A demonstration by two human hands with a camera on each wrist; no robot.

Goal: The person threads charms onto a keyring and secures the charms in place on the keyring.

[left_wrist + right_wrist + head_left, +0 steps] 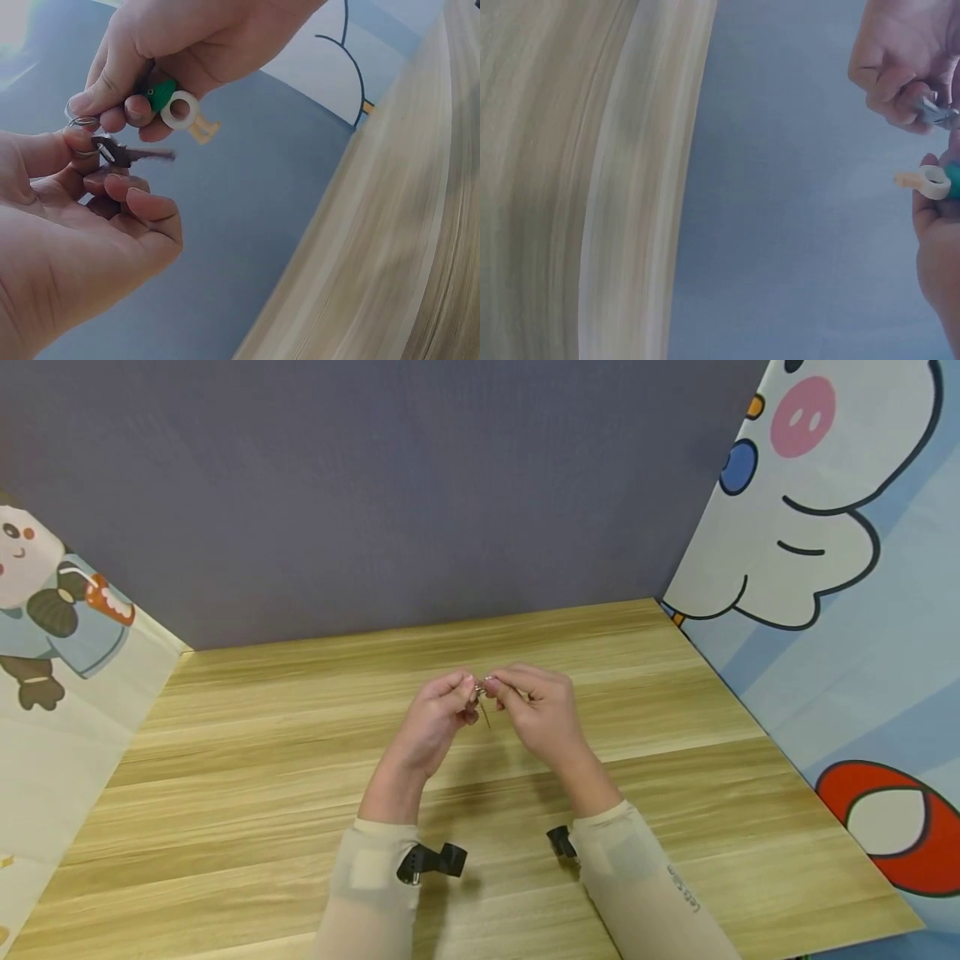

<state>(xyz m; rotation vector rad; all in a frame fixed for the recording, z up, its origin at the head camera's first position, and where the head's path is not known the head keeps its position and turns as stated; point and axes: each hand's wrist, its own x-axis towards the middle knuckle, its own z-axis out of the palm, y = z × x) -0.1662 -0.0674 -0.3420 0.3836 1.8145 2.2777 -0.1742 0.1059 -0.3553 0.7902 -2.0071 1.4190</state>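
Observation:
My left hand (435, 718) and right hand (543, 710) meet above the middle of the table, fingertips nearly touching. Between thumb and finger, the left hand pinches a metal key ring (85, 122). A dark key (124, 154) sticks out over its curled fingers, somewhat blurred. From the other side, the right thumb and fingertip grip the same ring. A small charm (178, 109), with a green part, a white loop and beige feet, shows at the right hand's curled fingers. In the right wrist view, the charm (934, 182) lies below the key (937, 114), at the image edge.
A wood-grain table (247, 793) extends beneath both forearms. Behind it rises a grey-blue panel (390, 502). Cartoon-printed panels flank it at the left (67, 735) and right (810, 693). Each sleeve carries a black wrist mount.

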